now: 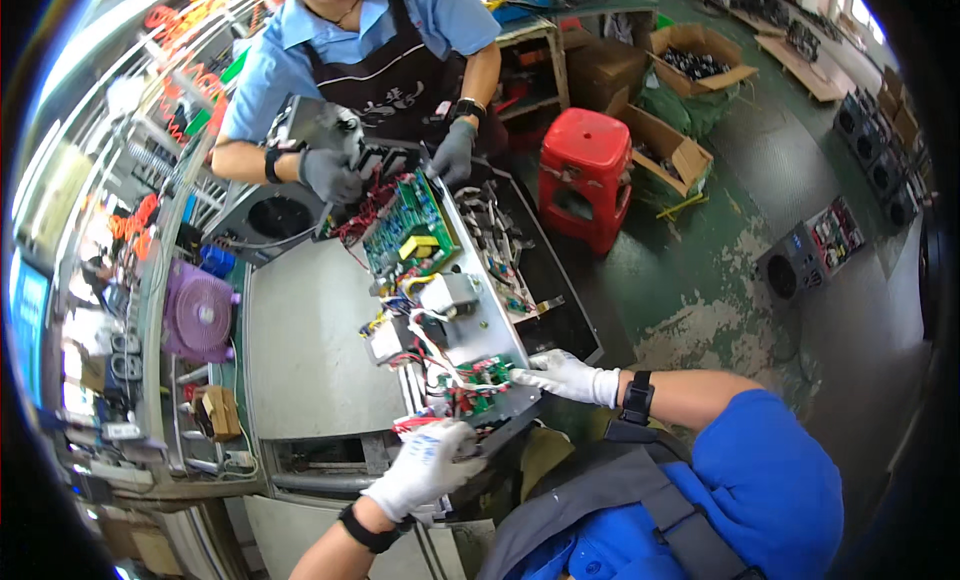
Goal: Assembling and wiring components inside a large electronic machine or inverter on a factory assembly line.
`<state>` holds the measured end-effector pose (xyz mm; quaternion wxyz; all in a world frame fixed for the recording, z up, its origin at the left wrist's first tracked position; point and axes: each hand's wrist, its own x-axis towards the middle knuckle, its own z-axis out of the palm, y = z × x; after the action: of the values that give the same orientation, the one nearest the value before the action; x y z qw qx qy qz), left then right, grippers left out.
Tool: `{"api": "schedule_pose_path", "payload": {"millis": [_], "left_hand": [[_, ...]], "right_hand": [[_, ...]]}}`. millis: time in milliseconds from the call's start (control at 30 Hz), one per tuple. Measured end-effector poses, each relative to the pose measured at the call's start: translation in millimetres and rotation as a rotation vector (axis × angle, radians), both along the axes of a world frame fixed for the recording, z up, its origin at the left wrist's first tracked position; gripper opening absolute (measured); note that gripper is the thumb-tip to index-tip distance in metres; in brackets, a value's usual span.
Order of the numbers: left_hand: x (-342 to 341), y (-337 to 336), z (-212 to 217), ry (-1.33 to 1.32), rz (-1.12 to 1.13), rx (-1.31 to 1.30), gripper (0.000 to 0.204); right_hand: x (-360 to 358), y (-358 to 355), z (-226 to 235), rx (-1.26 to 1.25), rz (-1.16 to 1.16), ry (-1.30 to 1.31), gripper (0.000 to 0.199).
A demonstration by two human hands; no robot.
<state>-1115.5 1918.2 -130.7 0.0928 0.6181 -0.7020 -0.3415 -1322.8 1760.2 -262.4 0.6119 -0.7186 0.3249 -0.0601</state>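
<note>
A long metal chassis packed with electronics slants away from me. It carries a green circuit board with a yellow transformer at its far half, a boxy grey component midway, and a smaller green board with white and red wires near me. My right hand, in a white glove, pinches the chassis's right edge near its close corner. My left hand, also white-gloved, is closed at the near end, beside a red piece; its fingertips are partly hidden. Opposite, a co-worker's grey-gloved hands are at the far end.
A pale grey work surface lies left of the chassis. A black open case with cables is to its right. Beyond stand a red stool and cardboard boxes. A purple fan and shelving line the left side.
</note>
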Motion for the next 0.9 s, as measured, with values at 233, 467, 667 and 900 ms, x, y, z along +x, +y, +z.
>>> {"api": "schedule_pose_path", "payload": {"millis": [233,467,667,900], "left_hand": [[26,-59,-138,-0.127,-0.332,0.117,0.043],[36,-91,-270,-0.142,-0.415,0.435,0.052],[22,-90,-328,-0.076,-0.266,0.305,0.035],[25,-95,-221,0.372,0.132,0.009,0.055]], "right_hand": [[20,-26,-116,-0.048,-0.127,0.409,0.071],[36,-32,-170,-0.038,-0.11,0.871,0.069],[-72,9,-146,0.066,-0.338,0.974,0.066],[-41,65,-127,0.026,0.016,0.934,0.051]]}}
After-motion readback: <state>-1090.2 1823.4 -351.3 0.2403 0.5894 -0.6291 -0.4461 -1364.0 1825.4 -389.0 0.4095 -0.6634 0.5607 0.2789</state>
